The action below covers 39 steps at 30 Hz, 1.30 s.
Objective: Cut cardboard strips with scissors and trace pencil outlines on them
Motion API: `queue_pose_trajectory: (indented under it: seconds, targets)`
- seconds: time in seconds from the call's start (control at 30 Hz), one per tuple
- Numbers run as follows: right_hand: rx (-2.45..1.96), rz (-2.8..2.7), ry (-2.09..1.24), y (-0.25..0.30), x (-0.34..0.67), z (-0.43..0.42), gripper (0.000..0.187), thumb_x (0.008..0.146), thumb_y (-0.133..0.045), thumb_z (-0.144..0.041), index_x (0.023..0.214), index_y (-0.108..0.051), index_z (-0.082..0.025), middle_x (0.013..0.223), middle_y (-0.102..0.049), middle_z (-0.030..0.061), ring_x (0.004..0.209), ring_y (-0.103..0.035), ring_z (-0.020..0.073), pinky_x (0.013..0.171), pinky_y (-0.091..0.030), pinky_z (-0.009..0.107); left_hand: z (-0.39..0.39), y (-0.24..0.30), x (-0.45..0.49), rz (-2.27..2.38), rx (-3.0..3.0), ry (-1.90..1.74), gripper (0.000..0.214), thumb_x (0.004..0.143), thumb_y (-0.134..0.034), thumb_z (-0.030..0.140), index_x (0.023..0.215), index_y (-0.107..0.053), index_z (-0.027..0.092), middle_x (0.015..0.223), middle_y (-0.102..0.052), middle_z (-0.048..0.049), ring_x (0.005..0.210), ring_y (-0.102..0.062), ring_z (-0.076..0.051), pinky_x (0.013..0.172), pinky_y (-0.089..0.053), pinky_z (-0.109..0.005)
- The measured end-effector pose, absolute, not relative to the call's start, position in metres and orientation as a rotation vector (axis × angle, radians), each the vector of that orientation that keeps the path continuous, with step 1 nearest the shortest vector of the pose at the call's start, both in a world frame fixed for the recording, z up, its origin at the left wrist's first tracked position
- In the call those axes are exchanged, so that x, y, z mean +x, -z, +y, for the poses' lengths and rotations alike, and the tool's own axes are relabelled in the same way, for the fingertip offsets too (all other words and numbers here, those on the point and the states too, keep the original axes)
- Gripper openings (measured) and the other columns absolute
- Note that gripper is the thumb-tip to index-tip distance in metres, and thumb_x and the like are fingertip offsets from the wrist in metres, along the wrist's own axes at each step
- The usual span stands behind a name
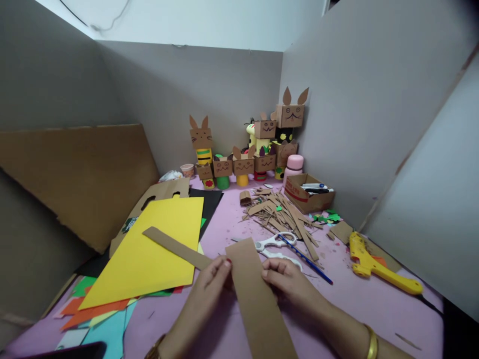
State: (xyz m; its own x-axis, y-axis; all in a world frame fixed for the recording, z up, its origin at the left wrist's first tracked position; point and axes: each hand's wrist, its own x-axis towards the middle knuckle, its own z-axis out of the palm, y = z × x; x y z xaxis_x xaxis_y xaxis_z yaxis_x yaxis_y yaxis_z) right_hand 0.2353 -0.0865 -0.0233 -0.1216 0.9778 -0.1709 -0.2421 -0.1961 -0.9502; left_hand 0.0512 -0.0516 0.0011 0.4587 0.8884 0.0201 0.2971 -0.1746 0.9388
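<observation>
A wide brown cardboard strip (256, 299) is held up between my two hands, running from the middle of the table down past the bottom edge of the view. My left hand (213, 279) pinches its left edge, thumb on top. On the right edge, the fingers of my right hand (284, 279) are closed. A narrower cardboard strip (175, 249) reaches across the yellow sheet (149, 249) to my left hand; whether that hand touches it I cannot tell. White-handled scissors (279, 242) and a blue pencil (307, 262) lie just beyond my right hand.
Cardboard scraps (280, 212) are heaped behind the scissors, beside a small box (310, 199) of pens. A yellow glue gun (385, 271) lies at right. Cardboard animal figures (243, 164) and a pink bottle (294, 167) stand at the back. Coloured papers (93, 314) spread at left.
</observation>
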Motion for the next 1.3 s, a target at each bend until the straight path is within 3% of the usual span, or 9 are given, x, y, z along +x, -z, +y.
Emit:
queue_pose_trajectory:
  seconds: [0.03,0.13,0.23,0.43,0.57,0.63,0.8,0.97,1.3]
  targets:
    - [-1.113,-0.996,-1.531,0.025,0.236,-0.086,0.031,0.063,-0.069,-0.044,0.065,-0.054,-0.017,0.044,-0.051,-0.0084,0.033,-0.041,0.0042,0.034,-0.026,0.016,-0.044,-0.001,0.043,1.201,2.007,-0.775,0.041,0.094,-0.022,0.032,0.114,-0.052,0.013,0.097,-0.069,-0.0119,0.081,-0.066,-0.019,0.070,-0.051,-0.031]
    - [-1.151,-1.030,-1.537,0.027,0.237,-0.084,0.027,0.065,-0.066,-0.040,0.065,-0.052,-0.017,0.043,-0.050,-0.0087,0.031,-0.041,0.0044,0.033,-0.024,0.016,-0.024,0.002,0.015,1.383,2.233,-0.769,0.039,0.086,-0.033,0.015,0.121,-0.049,0.011,0.121,-0.059,-0.0174,0.109,-0.056,-0.026,0.092,-0.041,-0.044]
    - [-1.179,-1.078,-1.529,0.027,0.237,-0.085,0.025,0.065,-0.064,-0.039,0.065,-0.053,-0.017,0.042,-0.051,-0.0086,0.030,-0.042,0.0043,0.032,-0.022,0.016,-0.014,0.007,-0.002,1.429,2.446,-0.688,0.042,0.079,-0.037,0.006,0.114,-0.058,0.016,0.125,-0.059,-0.0147,0.122,-0.045,-0.032,0.097,-0.032,-0.054]
    - [-1.237,-1.123,-1.523,0.025,0.238,-0.109,0.031,0.067,-0.061,-0.047,0.070,-0.050,-0.018,0.043,-0.052,-0.0080,0.029,-0.043,0.0049,0.030,-0.023,0.015,-0.014,0.001,-0.005,1.399,2.735,-0.635,0.038,0.083,-0.038,0.007,0.110,-0.060,0.020,0.114,-0.064,-0.0112,0.109,-0.055,-0.027,0.094,-0.035,-0.053]
    - [-1.298,-1.141,-1.531,0.029,0.242,-0.137,0.036,0.066,-0.059,-0.052,0.075,-0.047,-0.019,0.044,-0.052,-0.0079,0.031,-0.045,0.0064,0.030,-0.027,0.015,-0.021,-0.018,0.005,1.378,2.856,-0.784,0.035,0.090,-0.036,0.017,0.121,-0.053,0.016,0.114,-0.061,-0.0154,0.108,-0.053,-0.028,0.097,-0.027,-0.061]
    - [-1.332,-1.168,-1.525,0.032,0.244,-0.150,0.036,0.068,-0.055,-0.053,0.077,-0.047,-0.019,0.044,-0.052,-0.0071,0.032,-0.046,0.0077,0.031,-0.028,0.016,-0.035,-0.025,0.016,1.321,2.904,-0.849,0.036,0.091,-0.036,0.021,0.123,-0.051,0.014,0.113,-0.061,-0.0165,0.105,-0.054,-0.028,0.094,-0.032,-0.057]
    - [-1.398,-1.351,-1.417,0.034,0.246,-0.172,0.023,0.076,-0.051,-0.040,0.074,-0.053,-0.017,0.051,-0.051,-0.0060,0.037,-0.046,0.0079,0.037,-0.035,0.018,-0.102,-0.012,0.050,0.882,3.053,-0.871,0.035,0.090,-0.042,0.019,0.124,-0.048,0.012,0.103,-0.063,-0.0126,0.090,-0.058,-0.021,0.073,-0.050,-0.034]
    - [-1.470,-1.645,-1.169,0.023,0.258,-0.177,0.004,0.067,-0.060,-0.019,0.068,-0.063,-0.016,0.060,-0.061,-0.0018,0.053,-0.053,0.0121,0.048,-0.037,0.021,-0.153,0.024,0.070,0.722,3.031,-0.795,0.032,0.088,-0.040,0.011,0.118,-0.050,0.012,0.086,-0.066,-0.0076,0.070,-0.059,-0.018,0.059,-0.051,-0.030]
    - [-1.782,-1.856,-0.611,0.008,0.325,-0.157,0.018,0.080,-0.053,-0.024,0.069,-0.067,-0.021,0.065,-0.068,0.0019,0.060,-0.059,0.0182,0.056,-0.039,0.026,-0.151,0.035,0.067,0.686,2.975,-0.792,0.029,0.091,-0.036,0.015,0.111,-0.057,0.014,0.093,-0.068,-0.0091,0.075,-0.062,-0.019,0.062,-0.053,-0.032]
